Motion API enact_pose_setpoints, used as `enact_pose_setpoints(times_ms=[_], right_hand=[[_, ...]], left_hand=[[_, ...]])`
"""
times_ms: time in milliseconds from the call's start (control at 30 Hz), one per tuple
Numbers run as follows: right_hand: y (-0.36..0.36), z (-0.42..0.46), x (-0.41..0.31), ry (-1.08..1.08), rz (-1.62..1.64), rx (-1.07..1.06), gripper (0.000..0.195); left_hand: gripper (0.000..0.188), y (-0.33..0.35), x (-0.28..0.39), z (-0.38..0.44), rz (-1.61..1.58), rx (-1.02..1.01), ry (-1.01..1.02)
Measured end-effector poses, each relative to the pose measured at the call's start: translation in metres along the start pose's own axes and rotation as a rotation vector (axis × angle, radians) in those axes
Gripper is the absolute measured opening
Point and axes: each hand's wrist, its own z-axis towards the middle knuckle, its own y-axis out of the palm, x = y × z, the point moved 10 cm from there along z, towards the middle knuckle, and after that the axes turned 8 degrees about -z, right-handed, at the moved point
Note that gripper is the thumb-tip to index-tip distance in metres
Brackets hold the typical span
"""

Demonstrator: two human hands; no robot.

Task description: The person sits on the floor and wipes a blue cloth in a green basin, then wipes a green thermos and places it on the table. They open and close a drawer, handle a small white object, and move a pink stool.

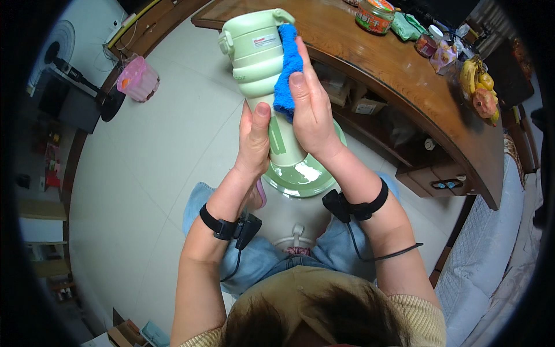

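A light green insulated water bottle (259, 71) is held up before me, lid end away from me and slightly tilted. My left hand (255, 141) grips its lower body, thumb on the near face. Against the bottle's right side my right hand (313, 104) presses a blue terry cloth (288, 73), fingers stretched along it. The lid has a carrying loop and a side latch, and a small label with writing sits below the rim. Under the bottle, a green basin (282, 185) stands between my knees; the bottle and my right hand hide part of it.
To the right runs a brown wooden desk (329, 32) bearing a glass jar (375, 17), bananas (469, 76) and other fruit. On the tiled floor (143, 147) at left are a pink wastebasket (139, 80) and a standing fan (65, 67). A padded seat (481, 243) lies at right.
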Motion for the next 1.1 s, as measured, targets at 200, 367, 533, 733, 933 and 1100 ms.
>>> enact_pose_setpoints(times_ms=[200,367,533,733,933,1100], right_hand=[[0.019,-0.020,-0.043,-0.305,-0.534,0.028,0.062],[-0.014,0.005,-0.025,0.011,-0.225,0.113,0.060],[-0.016,-0.001,-0.034,-0.186,-0.243,0.044,0.058],[0.025,-0.060,-0.058,-0.360,-0.602,-0.214,0.066],[-0.029,-0.017,0.000,0.209,0.008,-0.119,0.065],[-0.055,-0.011,-0.005,0.026,0.078,0.080,0.064]], left_hand=[[0.054,-0.009,0.028,0.011,0.224,0.034,0.245],[0.060,-0.002,0.023,0.003,0.449,0.028,0.227],[0.078,0.011,0.007,0.009,0.014,-0.024,-0.066],[0.083,-0.001,0.014,0.037,-0.494,-0.202,-0.236],[0.085,0.045,-0.006,0.012,-0.323,-0.090,-0.258],[0.073,0.049,0.002,0.016,0.082,-0.085,-0.160]])
